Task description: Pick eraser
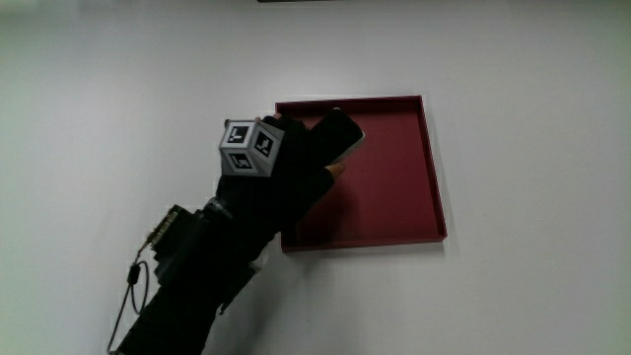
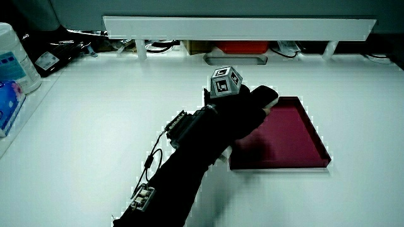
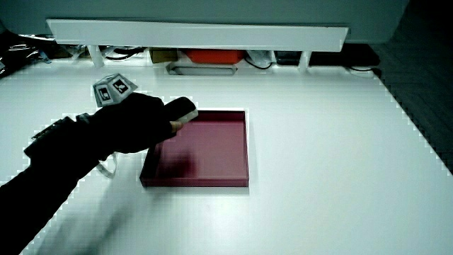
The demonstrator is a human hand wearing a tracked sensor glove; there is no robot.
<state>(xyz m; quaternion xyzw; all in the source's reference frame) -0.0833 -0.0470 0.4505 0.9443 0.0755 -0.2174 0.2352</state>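
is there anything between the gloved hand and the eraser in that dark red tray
Nothing visible. The black gloved hand is over a corner of the shallow dark red square tray, its fingers already curled around a pale, whitish block, apparently the eraser. The rest of the tray looks bare.

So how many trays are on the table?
1: a dark red tray on the white table. The hand is over its corner, shut on a dark object, maybe the eraser.

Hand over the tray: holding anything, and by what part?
The hand grips a small pale object, likely the eraser, over the red tray. Fingers wrap most of it; only one end shows.
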